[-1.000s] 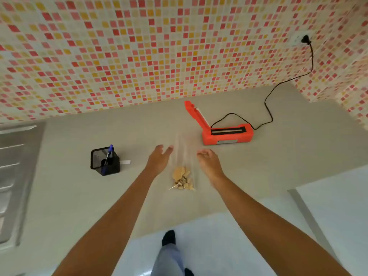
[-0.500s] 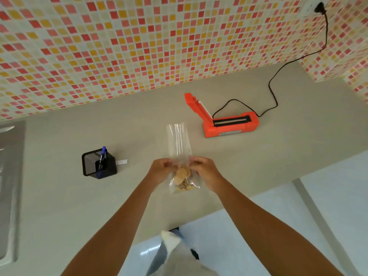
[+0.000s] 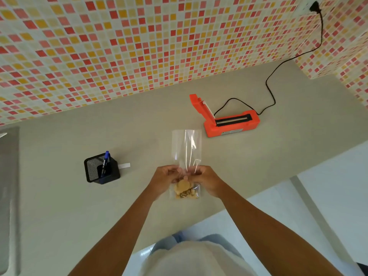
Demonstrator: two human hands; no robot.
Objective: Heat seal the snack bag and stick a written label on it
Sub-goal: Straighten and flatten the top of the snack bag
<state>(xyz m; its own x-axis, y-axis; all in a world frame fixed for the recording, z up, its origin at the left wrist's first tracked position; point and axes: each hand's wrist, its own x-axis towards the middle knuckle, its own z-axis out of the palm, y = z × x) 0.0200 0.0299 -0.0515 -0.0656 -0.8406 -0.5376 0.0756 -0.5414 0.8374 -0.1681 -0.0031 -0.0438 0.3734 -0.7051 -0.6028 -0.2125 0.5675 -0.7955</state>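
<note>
A clear snack bag (image 3: pixel 186 148) with biscuits at its bottom stands upright between my hands, above the beige counter (image 3: pixel 59 196). My left hand (image 3: pixel 165 180) pinches its left side and my right hand (image 3: pixel 209 182) pinches its right side, just above the snacks. The bag's top is empty and unsealed. An orange heat sealer (image 3: pixel 231 124) sits beyond the bag to the right, its lid raised. A white label strip (image 3: pixel 124 165) lies beside a black mesh pen holder (image 3: pixel 101 169) that has a blue pen (image 3: pixel 105 161) in it.
The sealer's black cord (image 3: pixel 272 92) runs across the counter to a wall socket (image 3: pixel 312 5) at the top right. A metal sink edge (image 3: pixel 8 176) lies at the far left. The counter's front edge runs just below my hands.
My hands closed on the bag, which had lain flat on the counter, and lifted it upright. The view has moved closer to the counter.
</note>
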